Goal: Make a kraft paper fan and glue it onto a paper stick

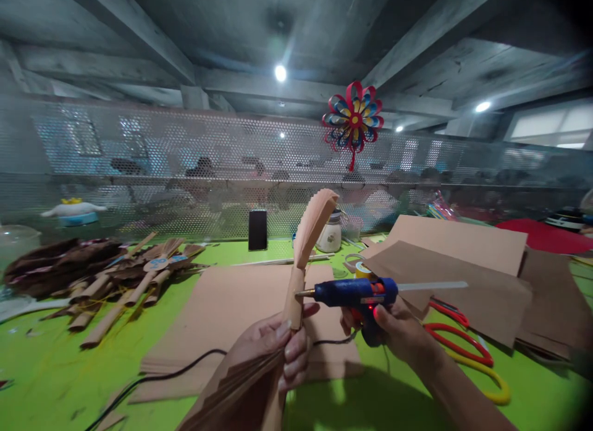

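Observation:
My left hand is closed around a folded brown paper fan, its pleats pressed together at the top and spreading below toward me. A strip of brown paper wraps the fan's middle. In my right hand is a blue glue gun, gripped by its handle, with a small red light showing. A translucent glue stick sticks out of its back. The metal nozzle points left, at or very close to the paper wrap; whether it touches I cannot tell.
Stacked brown paper sheets lie under my hands, crossed by a black cord. Red-handled scissors and more paper are on the right. Finished-looking paper pieces pile at left. A phone and a jar stand by the perforated screen.

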### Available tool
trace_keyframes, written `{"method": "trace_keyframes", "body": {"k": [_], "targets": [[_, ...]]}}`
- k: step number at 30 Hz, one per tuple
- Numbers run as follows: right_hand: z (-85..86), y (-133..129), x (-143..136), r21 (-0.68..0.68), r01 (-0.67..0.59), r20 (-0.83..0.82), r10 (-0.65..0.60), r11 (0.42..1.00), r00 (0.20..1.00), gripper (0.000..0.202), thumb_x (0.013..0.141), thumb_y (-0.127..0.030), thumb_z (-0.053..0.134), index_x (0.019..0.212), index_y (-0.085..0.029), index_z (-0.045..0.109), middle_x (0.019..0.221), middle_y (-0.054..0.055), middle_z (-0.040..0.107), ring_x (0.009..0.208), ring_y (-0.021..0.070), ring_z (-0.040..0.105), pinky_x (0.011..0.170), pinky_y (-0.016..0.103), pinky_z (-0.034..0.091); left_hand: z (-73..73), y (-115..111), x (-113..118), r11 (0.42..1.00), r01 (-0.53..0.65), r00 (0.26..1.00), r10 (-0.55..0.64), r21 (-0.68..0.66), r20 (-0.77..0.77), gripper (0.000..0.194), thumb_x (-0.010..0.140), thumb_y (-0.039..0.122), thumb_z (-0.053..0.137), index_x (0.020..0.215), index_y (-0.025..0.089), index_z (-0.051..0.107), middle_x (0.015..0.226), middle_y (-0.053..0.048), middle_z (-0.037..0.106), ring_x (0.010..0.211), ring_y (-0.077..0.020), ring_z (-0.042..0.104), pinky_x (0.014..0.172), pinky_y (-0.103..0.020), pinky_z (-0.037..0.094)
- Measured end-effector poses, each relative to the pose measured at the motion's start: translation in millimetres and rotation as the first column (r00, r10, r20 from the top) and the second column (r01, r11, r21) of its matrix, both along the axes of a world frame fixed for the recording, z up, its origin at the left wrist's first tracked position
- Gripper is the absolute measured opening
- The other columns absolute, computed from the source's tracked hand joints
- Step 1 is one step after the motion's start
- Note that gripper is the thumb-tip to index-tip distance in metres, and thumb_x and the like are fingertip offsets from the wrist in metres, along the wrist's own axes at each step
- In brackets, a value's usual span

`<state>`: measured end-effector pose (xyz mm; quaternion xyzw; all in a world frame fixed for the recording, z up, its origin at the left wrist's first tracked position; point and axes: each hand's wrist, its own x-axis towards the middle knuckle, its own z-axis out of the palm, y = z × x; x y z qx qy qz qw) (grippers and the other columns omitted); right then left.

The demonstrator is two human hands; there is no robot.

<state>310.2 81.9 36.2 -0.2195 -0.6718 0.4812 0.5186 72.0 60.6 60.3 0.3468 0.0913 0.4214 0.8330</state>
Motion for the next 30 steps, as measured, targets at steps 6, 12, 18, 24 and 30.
{"method": "trace_keyframes", "body": {"k": [6,12,18,24,30], "targets": [[-0.2,-1.2,1.0,-0.009,0.008,0.044,-0.008,1.0,0.999,0.046,0.086,-0.057,0.052,0.087,-0.012,0.064,0.075,0.009,0.06,0.066,0.0165,0.053,0.054,0.027,0.041,-4.2,3.5,-2.8,0.999,-0.022,0.998,0.02,0.04,0.051,0.022,0.084,0.016,0.057,0.104,0.008,0.064,0.062,0.002,0.043,0.048,-0.0047,0.04,0.043,-0.014,0.03],[1.2,-1.3,-2.7,0.012,0.046,0.02,-0.046,0.999,0.999,0.046,0.086,-0.056,0.051,0.084,-0.012,0.065,0.075,0.008,0.06,0.068,0.0163,0.053,0.059,0.029,0.042,-4.6,4.1,-1.8,1.0,-0.026,0.999,0.026,0.006,0.023,0.022,0.083,0.014,0.058,0.104,0.008,0.064,0.062,0.002,0.044,0.049,-0.0053,0.042,0.043,-0.014,0.031],[-3.8,-0.8,-1.1,0.007,0.018,0.042,-0.019,1.0,0.999,0.045,0.086,-0.055,0.052,0.084,-0.011,0.065,0.074,0.008,0.06,0.068,0.016,0.053,0.061,0.029,0.044,-4.5,5.7,-2.2,1.0,-0.009,1.0,0.009,0.006,0.007,0.022,0.085,0.016,0.058,0.105,0.011,0.064,0.06,0.002,0.045,0.048,-0.0058,0.042,0.043,-0.015,0.031],[-1.5,-1.2,-3.7,-0.012,0.073,0.043,-0.072,0.997,0.996,0.046,0.084,-0.057,0.053,0.082,-0.013,0.064,0.071,0.007,0.058,0.064,0.0159,0.052,0.06,0.03,0.044,-9.7,8.1,-0.6,0.999,-0.001,0.999,0.0,0.039,0.036,0.02,0.084,0.016,0.059,0.102,0.009,0.064,0.061,0.002,0.045,0.048,-0.0048,0.041,0.043,-0.015,0.032],[0.5,-4.4,-2.5,0.002,0.088,0.033,-0.088,0.996,0.996,0.042,0.086,-0.054,0.053,0.082,-0.013,0.064,0.072,0.007,0.059,0.065,0.0159,0.052,0.06,0.03,0.045,-7.3,8.3,-1.5,0.999,-0.029,0.999,0.029,0.03,-0.017,0.02,0.082,0.021,0.063,0.098,0.01,0.064,0.06,0.004,0.042,0.046,-0.0036,0.037,0.042,-0.015,0.029]]}}
